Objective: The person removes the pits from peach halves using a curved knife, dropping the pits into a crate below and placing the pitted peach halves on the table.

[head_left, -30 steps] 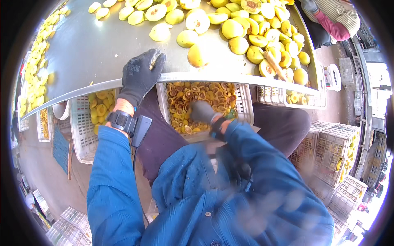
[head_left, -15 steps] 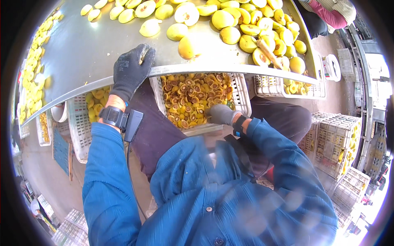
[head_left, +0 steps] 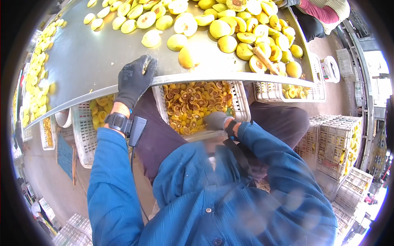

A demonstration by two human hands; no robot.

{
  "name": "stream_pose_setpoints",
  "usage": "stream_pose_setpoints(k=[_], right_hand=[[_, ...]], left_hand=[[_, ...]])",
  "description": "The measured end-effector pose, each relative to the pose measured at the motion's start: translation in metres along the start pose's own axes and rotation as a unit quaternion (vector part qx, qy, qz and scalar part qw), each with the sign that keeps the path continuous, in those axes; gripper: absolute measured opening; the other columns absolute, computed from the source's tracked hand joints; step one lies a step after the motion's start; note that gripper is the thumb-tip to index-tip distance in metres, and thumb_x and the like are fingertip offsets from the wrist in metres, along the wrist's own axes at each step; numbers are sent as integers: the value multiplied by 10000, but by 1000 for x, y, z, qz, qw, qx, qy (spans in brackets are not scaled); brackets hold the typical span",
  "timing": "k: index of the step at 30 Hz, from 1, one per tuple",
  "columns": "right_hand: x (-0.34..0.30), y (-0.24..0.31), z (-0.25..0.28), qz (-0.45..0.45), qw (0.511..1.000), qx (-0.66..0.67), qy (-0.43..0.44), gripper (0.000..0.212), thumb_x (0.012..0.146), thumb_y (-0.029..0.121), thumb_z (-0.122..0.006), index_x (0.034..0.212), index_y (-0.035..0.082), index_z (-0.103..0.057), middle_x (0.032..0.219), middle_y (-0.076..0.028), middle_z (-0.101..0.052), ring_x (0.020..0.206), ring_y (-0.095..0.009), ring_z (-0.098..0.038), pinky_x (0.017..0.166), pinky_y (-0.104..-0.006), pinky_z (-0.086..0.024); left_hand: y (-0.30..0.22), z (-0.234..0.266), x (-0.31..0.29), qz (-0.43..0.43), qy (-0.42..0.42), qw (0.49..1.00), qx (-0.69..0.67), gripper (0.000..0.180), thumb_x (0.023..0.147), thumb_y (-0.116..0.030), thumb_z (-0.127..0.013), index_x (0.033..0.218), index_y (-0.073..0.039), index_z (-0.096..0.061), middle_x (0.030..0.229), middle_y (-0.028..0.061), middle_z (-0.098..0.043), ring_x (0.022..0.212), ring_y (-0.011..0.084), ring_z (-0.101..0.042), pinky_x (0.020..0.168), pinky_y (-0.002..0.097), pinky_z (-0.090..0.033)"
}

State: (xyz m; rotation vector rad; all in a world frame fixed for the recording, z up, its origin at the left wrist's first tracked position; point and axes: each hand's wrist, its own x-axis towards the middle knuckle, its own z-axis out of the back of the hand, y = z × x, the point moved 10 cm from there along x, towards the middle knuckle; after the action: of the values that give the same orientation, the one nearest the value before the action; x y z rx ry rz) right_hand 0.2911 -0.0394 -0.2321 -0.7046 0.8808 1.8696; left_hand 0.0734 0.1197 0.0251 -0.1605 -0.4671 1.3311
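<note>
Hands well apart. Rested the left hand (head_left: 134, 80), black-gloved, on the metal table (head_left: 86, 61) at its front rim, fingers bent in toward the thumb; could not tell a pale patch (head_left: 145, 65) there as held bit or glove. Reached with the right hand (head_left: 215, 121), grey-gloved, into the white crate (head_left: 242, 102) below the rim, touching cut fruit pieces (head_left: 193, 100); with fingertips hidden, could not tell wide from narrow, nor any hold. Judged the work well along by that crate, covered across with brown-centred pieces. Counted as likely done, too, the yellow fruit in the left crate (head_left: 84, 139), beside the left forearm. Saw plenty left on the table: yellow fruit (head_left: 245, 37), some opened to brown middles, others rounded side up, heaped toward the right around a stick (head_left: 266, 61). Noted farther out a co-worker's pink sleeve (head_left: 324, 13) and, lower right, stacked crates (head_left: 328, 139) with yellow fruit inside.
</note>
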Motion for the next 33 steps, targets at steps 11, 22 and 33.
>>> stream_pose_setpoints(k=[11, 22, 33], right_hand=[[13, -9, 3, 34, 998, 26, -47, 282, 782, 156, -599, 1038, 75, -685, 1011, -150, -701, 961, -337, -667, 789, -432, -530], [2, -95, 90, 253, 923, -37, -289, 326, 731, 116, -672, 1047, 41, -651, 870, -101, -685, 817, -205, -668, 654, -350, -535], [38, -124, 108, 6, 931, -173, -322, 203, 897, 105, -502, 1012, 73, -667, 933, -95, -711, 832, -219, -683, 707, -370, -525]], left_hand=[[2, 2, 1, 10, -6, 1000, -6, 338, 886, -392, -575, 1032, -104, -675, 998, 149, -689, 927, 351, -654, 806, 444, -513], [-34, -9, 18, -29, -30, 998, -38, 339, 885, -375, -586, 1017, -79, -687, 993, 157, -689, 912, 348, -658, 801, 437, -517], [-28, -7, 11, -40, -34, 998, -28, 262, 889, -261, -622, 1043, -56, -674, 995, 175, -686, 895, 360, -663, 765, 411, -530]])
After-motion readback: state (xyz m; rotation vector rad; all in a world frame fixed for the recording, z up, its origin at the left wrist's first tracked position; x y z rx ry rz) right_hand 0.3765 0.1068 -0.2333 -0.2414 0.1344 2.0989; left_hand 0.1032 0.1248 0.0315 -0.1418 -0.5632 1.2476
